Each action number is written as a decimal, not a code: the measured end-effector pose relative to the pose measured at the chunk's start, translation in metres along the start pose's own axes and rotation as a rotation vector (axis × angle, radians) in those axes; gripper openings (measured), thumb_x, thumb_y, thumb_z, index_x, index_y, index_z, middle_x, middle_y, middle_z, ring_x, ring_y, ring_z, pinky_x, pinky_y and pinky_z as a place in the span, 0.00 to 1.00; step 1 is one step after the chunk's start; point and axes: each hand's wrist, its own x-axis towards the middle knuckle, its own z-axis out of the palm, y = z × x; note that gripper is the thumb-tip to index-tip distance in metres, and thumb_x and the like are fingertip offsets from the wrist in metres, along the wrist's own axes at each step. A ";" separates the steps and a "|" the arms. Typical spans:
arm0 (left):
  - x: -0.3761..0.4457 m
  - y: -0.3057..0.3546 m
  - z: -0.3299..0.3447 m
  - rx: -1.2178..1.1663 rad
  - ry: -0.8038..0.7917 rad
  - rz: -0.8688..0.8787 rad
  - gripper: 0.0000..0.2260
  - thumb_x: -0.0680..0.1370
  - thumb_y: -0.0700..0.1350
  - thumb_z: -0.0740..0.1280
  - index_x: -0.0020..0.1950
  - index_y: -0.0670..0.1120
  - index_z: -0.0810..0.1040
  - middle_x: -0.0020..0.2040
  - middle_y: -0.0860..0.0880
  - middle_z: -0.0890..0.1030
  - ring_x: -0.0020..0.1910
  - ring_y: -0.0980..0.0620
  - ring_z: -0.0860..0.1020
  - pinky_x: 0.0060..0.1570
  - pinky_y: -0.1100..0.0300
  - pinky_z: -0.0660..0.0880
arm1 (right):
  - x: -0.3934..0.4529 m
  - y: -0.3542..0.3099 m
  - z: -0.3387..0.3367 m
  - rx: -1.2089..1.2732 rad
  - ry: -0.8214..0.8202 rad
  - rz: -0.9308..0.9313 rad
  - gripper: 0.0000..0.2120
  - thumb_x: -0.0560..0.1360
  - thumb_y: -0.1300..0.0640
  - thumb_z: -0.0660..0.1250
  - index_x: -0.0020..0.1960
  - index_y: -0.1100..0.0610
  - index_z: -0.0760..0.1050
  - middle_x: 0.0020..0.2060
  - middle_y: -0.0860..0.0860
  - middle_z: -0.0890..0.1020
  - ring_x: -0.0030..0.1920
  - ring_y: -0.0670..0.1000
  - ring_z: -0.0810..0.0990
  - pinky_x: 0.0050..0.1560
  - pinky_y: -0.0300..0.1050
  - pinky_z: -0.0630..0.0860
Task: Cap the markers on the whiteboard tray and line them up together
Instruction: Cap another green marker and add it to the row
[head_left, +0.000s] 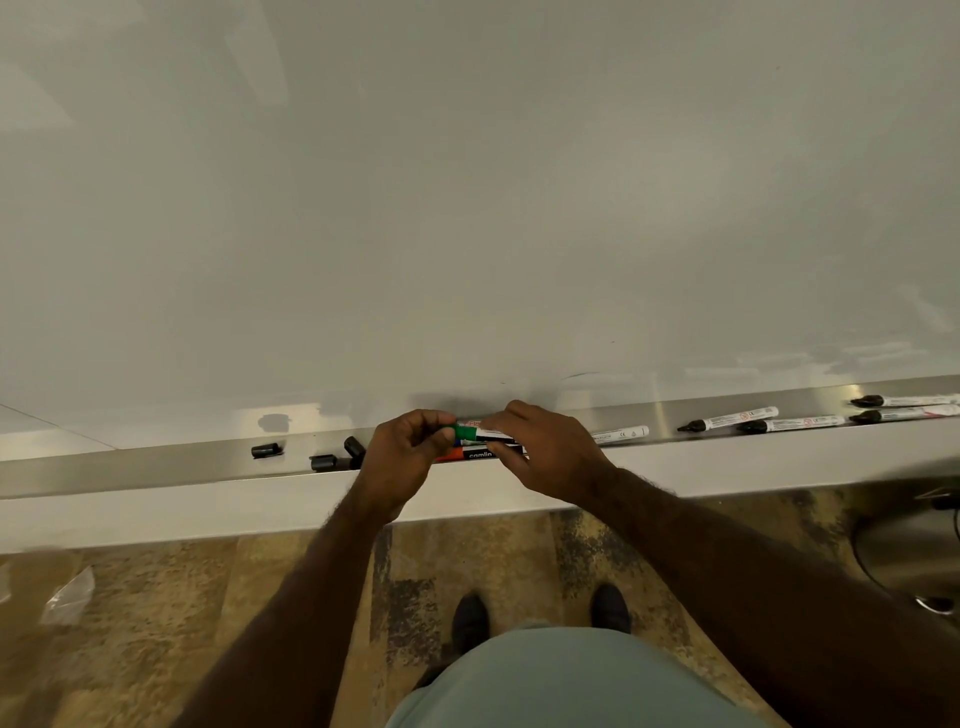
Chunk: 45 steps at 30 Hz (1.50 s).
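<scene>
Across the upper two thirds of the frame spreads the whiteboard (467, 182), blank and grey-white. Below it the metal tray (156, 465) runs as a long band from the left edge up to the right edge, with patterned floor beneath and the person's shoes at lower centre.

At mid-frame, both hands meet over the tray. The left hand (402, 457) is curled, its thumb and fingertips pinching the green cap (464, 431). The right hand (545, 452) is closed around the barrel of the green marker (488, 435), whose long axis lies roughly along the tray, cap end toward the left of the frame. Cap and barrel appear to be touching, so the capping push looks nearly or fully done; I cannot tell whether it has seated.

Just under the held marker lie a blue-banded one, mostly hidden, and an orange-and-black marker (470, 454), parallel on the tray and seemingly the start of the row.

To the right, a white marker (621, 434) lies near the right hand, and four more uncapped black markers (727, 420) lie well apart toward the right edge, tips pointing left. The right hand is nearer these.

At centre-left, three loose black caps (266, 450) rest on the tray, two of them just beside the left hand, which is the nearer one to fetch them.
</scene>
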 end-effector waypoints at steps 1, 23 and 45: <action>-0.001 0.001 0.004 -0.069 0.019 -0.016 0.08 0.76 0.35 0.68 0.50 0.45 0.82 0.43 0.50 0.85 0.42 0.55 0.84 0.41 0.66 0.79 | -0.001 -0.001 0.000 0.013 0.015 -0.001 0.14 0.77 0.50 0.61 0.61 0.51 0.74 0.49 0.49 0.79 0.44 0.50 0.77 0.37 0.40 0.70; 0.005 -0.010 -0.005 0.455 0.366 0.041 0.12 0.79 0.46 0.65 0.60 0.45 0.79 0.55 0.47 0.83 0.51 0.52 0.78 0.51 0.63 0.75 | -0.047 0.085 -0.018 -0.361 0.035 0.256 0.10 0.74 0.57 0.66 0.55 0.52 0.78 0.49 0.50 0.82 0.50 0.55 0.78 0.54 0.53 0.71; 0.017 -0.020 0.012 0.601 0.170 -0.134 0.11 0.72 0.45 0.73 0.52 0.47 0.79 0.38 0.56 0.80 0.38 0.55 0.78 0.43 0.59 0.76 | -0.042 0.074 -0.021 -0.050 0.137 0.884 0.23 0.75 0.43 0.62 0.58 0.61 0.69 0.54 0.57 0.73 0.55 0.57 0.71 0.52 0.54 0.75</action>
